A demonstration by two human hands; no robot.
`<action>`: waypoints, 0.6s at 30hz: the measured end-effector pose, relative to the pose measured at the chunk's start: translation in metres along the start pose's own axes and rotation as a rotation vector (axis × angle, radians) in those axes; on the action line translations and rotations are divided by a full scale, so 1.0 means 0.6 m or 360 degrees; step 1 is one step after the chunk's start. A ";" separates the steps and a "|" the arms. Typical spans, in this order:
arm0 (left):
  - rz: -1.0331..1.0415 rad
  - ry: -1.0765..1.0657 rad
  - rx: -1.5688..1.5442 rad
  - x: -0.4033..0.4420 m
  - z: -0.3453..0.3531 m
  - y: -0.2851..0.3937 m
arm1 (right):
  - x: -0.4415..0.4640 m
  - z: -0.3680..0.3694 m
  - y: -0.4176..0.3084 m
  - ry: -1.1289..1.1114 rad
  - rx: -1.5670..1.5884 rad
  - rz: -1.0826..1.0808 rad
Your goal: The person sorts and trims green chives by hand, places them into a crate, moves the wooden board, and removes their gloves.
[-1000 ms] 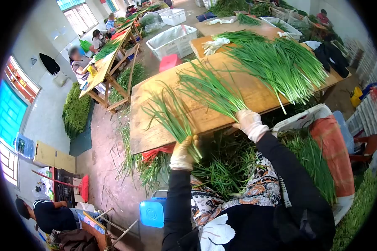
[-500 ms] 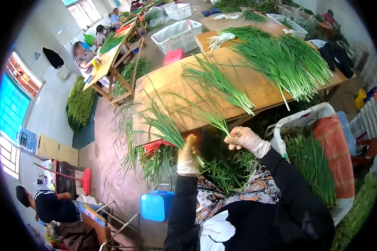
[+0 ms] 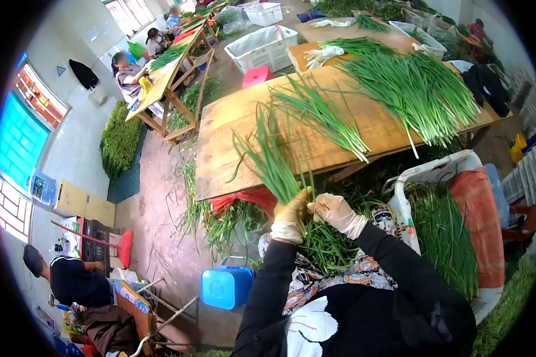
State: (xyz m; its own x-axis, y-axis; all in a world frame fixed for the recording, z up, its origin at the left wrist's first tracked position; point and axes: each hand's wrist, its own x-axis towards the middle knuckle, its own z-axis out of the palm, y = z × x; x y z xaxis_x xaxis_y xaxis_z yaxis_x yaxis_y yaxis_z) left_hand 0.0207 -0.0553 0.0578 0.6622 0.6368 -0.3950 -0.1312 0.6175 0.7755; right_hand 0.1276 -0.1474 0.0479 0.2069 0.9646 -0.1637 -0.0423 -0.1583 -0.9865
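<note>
My left hand [image 3: 290,215], in a pale glove, is closed around a bunch of garlic chives [image 3: 274,160], whose green leaves fan up over the table's near edge. Right beside it, my gloved right hand [image 3: 338,213] is pinched, fingertips almost touching the left hand. A few thin chive blades rise from between the two hands, and the right fingertips appear to grip them. On the wooden table [image 3: 232,131] lies a small loose bunch of chives [image 3: 333,116], with a large pile of chives [image 3: 405,89] to its right.
A white crate [image 3: 408,208] of greens with a red cloth [image 3: 473,196] stands at my right. Loose greens [image 3: 327,247] cover my lap. A blue container [image 3: 226,287] sits on the floor at left. White gloves [image 3: 323,56] lie on the table. Several people work farther back; one person [image 3: 77,276] sits lower left.
My right hand has moved left, bringing its few chives against my left hand. The left hand's bunch has swung more upright and shifted right. The camera view has turned slightly.
</note>
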 end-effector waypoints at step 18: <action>-0.0274 -0.1089 0.2913 -0.059 -0.195 0.040 | -0.012 -0.235 -0.057 0.1132 -0.1933 -0.0097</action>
State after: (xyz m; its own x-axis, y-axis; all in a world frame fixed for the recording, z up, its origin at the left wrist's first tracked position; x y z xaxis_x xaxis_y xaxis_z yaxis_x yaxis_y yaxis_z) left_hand -0.0921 -0.0091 0.0328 0.7680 0.0985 -0.6328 0.4516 -0.7840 0.4260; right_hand 0.2652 -0.1785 0.0814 0.6362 0.7227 0.2702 0.7669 -0.5537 -0.3245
